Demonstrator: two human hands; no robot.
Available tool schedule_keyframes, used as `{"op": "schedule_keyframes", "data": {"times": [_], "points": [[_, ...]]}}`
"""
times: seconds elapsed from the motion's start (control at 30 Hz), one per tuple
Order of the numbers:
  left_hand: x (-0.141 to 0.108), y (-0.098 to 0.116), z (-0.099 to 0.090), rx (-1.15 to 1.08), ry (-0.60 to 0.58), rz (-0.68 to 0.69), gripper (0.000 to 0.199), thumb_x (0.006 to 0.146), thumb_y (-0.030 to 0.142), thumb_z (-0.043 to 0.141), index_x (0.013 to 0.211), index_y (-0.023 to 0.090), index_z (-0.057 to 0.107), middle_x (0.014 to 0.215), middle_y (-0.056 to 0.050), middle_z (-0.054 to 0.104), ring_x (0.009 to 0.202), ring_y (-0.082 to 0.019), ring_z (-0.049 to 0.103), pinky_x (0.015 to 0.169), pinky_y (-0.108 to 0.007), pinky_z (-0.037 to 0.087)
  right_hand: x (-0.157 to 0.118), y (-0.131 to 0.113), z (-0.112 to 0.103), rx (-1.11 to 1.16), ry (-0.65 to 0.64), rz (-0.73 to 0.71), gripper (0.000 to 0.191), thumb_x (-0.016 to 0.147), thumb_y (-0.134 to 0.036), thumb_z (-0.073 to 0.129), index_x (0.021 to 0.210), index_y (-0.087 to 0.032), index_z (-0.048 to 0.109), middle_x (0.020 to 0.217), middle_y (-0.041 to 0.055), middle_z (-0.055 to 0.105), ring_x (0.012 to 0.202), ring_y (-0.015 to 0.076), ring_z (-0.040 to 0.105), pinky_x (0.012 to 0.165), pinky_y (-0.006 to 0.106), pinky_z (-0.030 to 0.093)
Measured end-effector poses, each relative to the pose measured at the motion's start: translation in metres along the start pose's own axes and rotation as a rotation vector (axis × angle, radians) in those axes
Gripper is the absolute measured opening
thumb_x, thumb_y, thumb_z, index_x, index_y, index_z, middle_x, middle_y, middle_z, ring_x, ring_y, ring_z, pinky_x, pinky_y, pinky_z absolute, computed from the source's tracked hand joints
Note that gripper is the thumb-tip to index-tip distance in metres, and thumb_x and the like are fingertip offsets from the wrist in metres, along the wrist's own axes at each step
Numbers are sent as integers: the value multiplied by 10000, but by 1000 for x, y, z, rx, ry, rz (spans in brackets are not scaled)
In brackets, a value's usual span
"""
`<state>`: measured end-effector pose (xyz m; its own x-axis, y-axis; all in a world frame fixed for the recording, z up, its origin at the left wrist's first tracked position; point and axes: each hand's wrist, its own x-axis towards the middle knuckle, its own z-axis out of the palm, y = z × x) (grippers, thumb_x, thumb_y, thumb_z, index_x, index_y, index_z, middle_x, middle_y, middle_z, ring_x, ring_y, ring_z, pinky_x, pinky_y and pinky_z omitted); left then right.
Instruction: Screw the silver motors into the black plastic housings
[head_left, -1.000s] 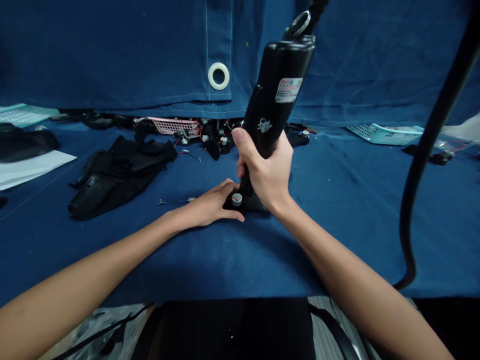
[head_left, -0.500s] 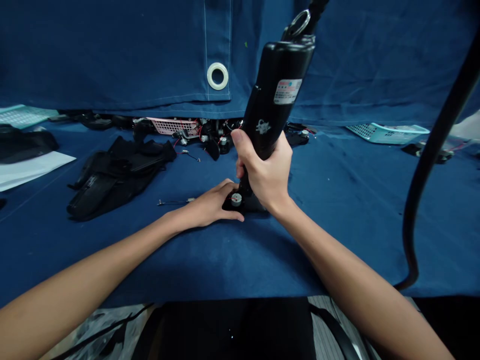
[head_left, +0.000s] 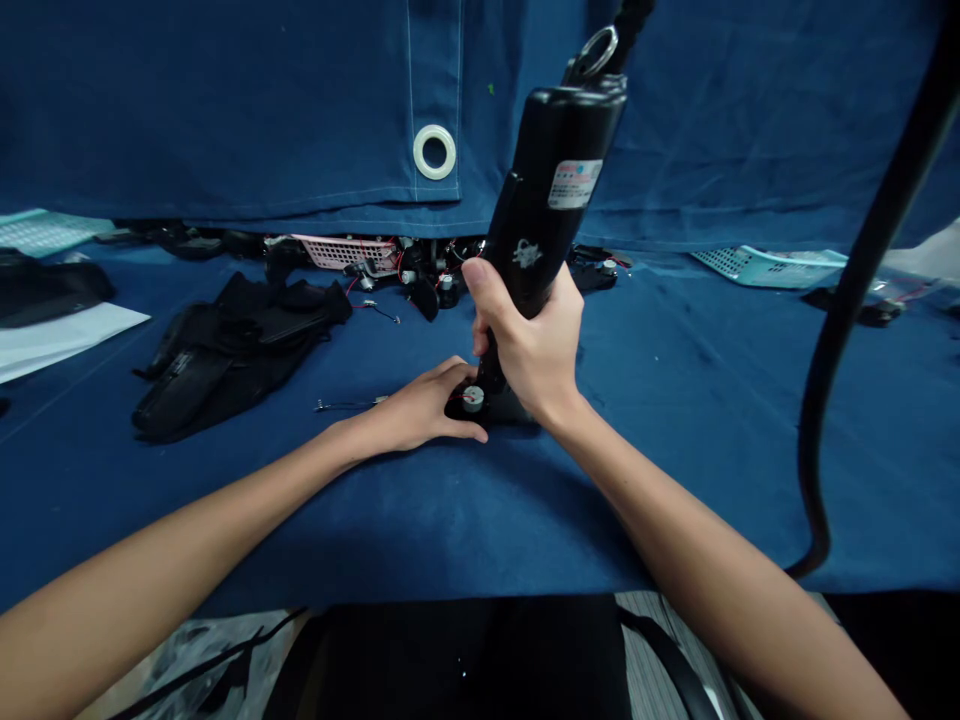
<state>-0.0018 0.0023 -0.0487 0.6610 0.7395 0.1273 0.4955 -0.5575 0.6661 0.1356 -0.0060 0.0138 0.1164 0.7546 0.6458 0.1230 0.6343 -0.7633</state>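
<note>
My right hand clenches a black electric screwdriver; my left hand grasps a black plastic part, with blue cloth running to the right edge.

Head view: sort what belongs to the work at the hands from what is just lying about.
At the work:
right hand gripping a black electric screwdriver
left hand holding a black part with a round silver piece on it

Lying about:
black plastic parts
thin wired lead
pink plastic basket
teal plastic basket
white paper
</note>
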Motion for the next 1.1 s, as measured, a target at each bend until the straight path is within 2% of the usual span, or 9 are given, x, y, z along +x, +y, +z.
{"op": "schedule_keyframes", "data": {"times": [0.1, 0.23, 0.33, 0.4, 0.5, 0.63, 0.87, 1.0, 1.1], "points": [[-1, 0, 1, -8, 6, -1, 636, 741, 524, 703, 1261, 246, 466, 1282, -98, 511, 1116, -281, 540, 935, -418, 447, 0, 0, 0, -5, 0, -7, 379, 807, -612, 560, 839, -242, 484, 635, -23, 557, 545, 144, 591, 540, 342, 541], [-2, 0, 2, 1, 15, -2, 630, 742, 523, 697, 1261, 253, 462, 1326, -97, 486, 1162, -295, 520, 970, -440, 428, 0, 0, -1, -25, -28, -40, 366, 840, -609, 510, 875, -246, 475, 634, -24, 546, 551, 137, 582, 515, 322, 509], [-2, -1, 3, 3, 11, -5, 643, 743, 534, 692, 1269, 250, 455, 1338, -103, 481, 1176, -301, 514, 973, -443, 426, 0, 1, 0, 6, -6, -13, 370, 804, -607, 566, 845, -250, 478, 624, -28, 547, 516, 132, 565, 487, 318, 501], [-2, -1, 3, 3, 9, -5, 641, 747, 532, 689, 1270, 246, 454, 1324, -107, 492, 1170, -300, 518, 969, -442, 428, -1, 2, 0, 27, 6, 3, 371, 791, -607, 582, 869, -255, 498, 666, -19, 582, 596, 156, 616, 552, 344, 544], [-1, 0, 1, 2, 6, 2, 650, 749, 522, 692, 1284, 243, 451, 1314, -109, 497, 1171, -297, 515, 971, -442, 425, -1, 4, -1, 43, -9, 2, 405, 801, -625, 547, 970, -259, 517, 808, 7, 640, 824, 210, 667, 704, 409, 583], [-1, 1, 0, 6, 3, 11, 655, 748, 512, 701, 1288, 230, 458, 1281, -109, 515, 1141, -287, 528, 955, -429, 436, -1, 6, -1, 31, -18, -19, 421, 809, -632, 526, 996, -256, 512, 864, 19, 649, 908, 223, 659, 747, 419, 582], [0, 1, 0, -5, 4, 11, 681, 739, 509, 711, 1310, 248, 448, 1310, -104, 504, 1165, -295, 518, 961, -437, 434, -1, 7, 0, -38, -35, -53, 421, 840, -633, 472, 1027, -256, 489, 811, 13, 630, 799, 192, 659, 669, 364, 561], [1, -1, 0, 3, 9, 9, 707, 731, 511, 717, 1328, 254, 439, 1327, -98, 496, 1179, -297, 513, 962, -428, 433, -1, 4, -1, -76, -54, -7, 438, 851, -635, 444, 1021, -232, 469, 728, -4, 593, 680, 148, 636, 594, 300, 532], [3, -2, 0, 2, 6, 6, 699, 736, 504, 713, 1331, 259, 438, 1316, -92, 504, 1163, -291, 521, 942, -412, 440, -2, 1, -1, -96, -65, 12, 441, 848, -628, 455, 1015, -220, 462, 767, 8, 603, 704, 145, 635, 603, 288, 530]]}}
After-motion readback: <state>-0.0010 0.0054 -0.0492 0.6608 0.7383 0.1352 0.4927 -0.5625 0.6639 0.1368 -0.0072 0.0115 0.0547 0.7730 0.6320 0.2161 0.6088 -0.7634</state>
